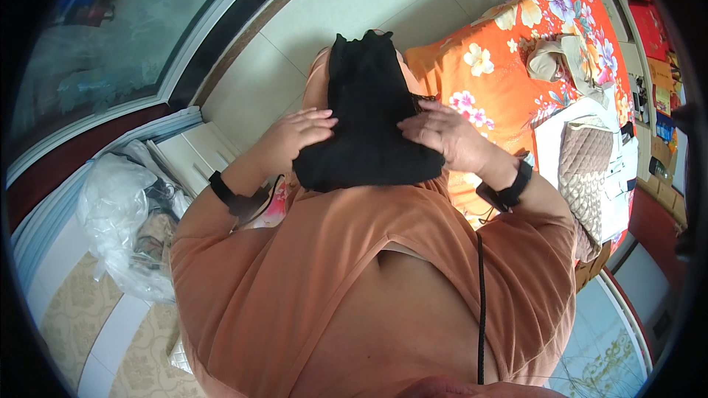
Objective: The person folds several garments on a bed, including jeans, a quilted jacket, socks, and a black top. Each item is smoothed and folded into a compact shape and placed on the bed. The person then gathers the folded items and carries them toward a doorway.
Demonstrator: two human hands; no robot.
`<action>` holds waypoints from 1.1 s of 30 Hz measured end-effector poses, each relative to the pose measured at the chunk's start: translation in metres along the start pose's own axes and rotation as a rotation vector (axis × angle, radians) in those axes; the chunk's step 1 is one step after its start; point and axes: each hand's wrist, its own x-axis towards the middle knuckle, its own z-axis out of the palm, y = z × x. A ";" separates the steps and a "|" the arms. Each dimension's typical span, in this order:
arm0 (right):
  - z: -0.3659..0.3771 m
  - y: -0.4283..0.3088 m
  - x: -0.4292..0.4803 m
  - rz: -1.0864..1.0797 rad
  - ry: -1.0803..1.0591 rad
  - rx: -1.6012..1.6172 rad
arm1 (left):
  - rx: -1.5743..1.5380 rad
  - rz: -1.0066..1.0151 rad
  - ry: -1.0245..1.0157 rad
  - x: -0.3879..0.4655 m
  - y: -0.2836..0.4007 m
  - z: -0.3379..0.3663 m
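A black cloth garment (368, 116) lies spread over the person's lap, wider at the near end and with a ruffled far edge. At its left side rests my left hand (304, 130), palm down with fingers slightly spread. My right hand (442, 132) lies at the garment's right side, fingers apart, over its edge. Neither hand grips the cloth as far as can be seen. Both wrists wear black straps. A bit of dark, lace-like material shows beside the right fingers.
An orange flowered sheet (498, 88) covers the bed at the right. On it lie a beige cloth item (575, 66) and quilted brown fabric (586, 160). A clear plastic bag with contents (119, 210) stands at the left, beside a white drawer unit (196, 152). A glass sliding door (138, 27) borders the upper left.
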 end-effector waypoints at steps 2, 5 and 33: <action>0.009 -0.012 -0.003 0.016 -0.065 0.017 | 0.188 -0.011 -0.201 -0.001 0.005 0.003; 0.028 -0.018 -0.002 0.153 -0.341 0.026 | 0.271 -0.215 -0.386 0.013 -0.008 0.004; 0.049 -0.011 -0.020 0.072 -0.132 0.243 | 0.349 -0.927 0.181 0.125 -0.115 0.065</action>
